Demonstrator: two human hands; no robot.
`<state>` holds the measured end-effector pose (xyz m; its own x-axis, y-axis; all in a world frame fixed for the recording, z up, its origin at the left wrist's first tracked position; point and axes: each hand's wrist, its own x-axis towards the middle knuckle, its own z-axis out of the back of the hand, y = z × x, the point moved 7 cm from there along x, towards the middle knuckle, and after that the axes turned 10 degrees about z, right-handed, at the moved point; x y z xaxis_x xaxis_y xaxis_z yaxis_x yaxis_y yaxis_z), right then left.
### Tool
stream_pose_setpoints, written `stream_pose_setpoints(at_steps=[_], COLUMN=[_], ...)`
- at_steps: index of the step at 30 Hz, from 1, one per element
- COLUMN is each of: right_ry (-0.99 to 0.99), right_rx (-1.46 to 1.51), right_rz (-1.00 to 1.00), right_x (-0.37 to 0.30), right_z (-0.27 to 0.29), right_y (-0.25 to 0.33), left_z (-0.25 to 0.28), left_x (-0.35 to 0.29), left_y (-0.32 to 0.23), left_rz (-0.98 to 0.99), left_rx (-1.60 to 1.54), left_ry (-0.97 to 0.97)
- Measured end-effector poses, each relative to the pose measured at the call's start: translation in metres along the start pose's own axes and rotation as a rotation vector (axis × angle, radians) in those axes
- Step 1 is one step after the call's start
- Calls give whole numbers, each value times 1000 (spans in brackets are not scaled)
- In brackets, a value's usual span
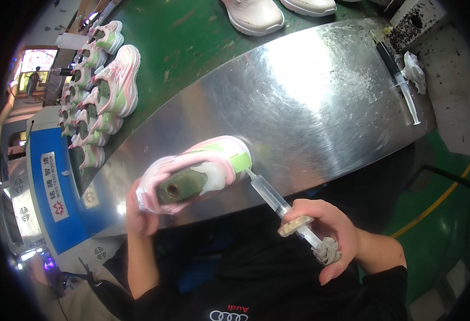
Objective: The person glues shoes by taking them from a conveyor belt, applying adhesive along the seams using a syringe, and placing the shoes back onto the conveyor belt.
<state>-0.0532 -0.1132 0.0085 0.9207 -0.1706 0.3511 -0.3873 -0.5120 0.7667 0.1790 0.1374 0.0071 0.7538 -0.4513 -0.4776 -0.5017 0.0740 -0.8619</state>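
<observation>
My left hand grips the heel end of a pink, white and light green sneaker. A dark green shoe last fills the shoe's opening. In my right hand is a clear plastic syringe, its fingers closed around the barrel's flange and the plunger. Tape wraps the flange, and a crumpled grey wad covers the plunger's end. The syringe's tip meets or nearly meets the green patch near the toe of the shoe; I cannot tell if they touch.
Below the shoe lies a shiny metal worktop. A second syringe with a dark barrel and a crumpled white tissue lie at its right end. Beyond is a green surface with several similar sneakers at left and cream shoes at the top.
</observation>
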Motion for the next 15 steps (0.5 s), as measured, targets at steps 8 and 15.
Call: stream_pose_setpoints(at_steps=[8, 15], right_ry=[29, 51], right_rx=[-81, -137], right_rz=[-28, -18], right_x=[0, -1], right_z=[-8, -18], right_y=[1, 7], left_z=[-10, -40], left_x=[-51, -80], left_y=[29, 61], left_rz=[231, 333], left_rx=[-79, -221], left_ry=[15, 194])
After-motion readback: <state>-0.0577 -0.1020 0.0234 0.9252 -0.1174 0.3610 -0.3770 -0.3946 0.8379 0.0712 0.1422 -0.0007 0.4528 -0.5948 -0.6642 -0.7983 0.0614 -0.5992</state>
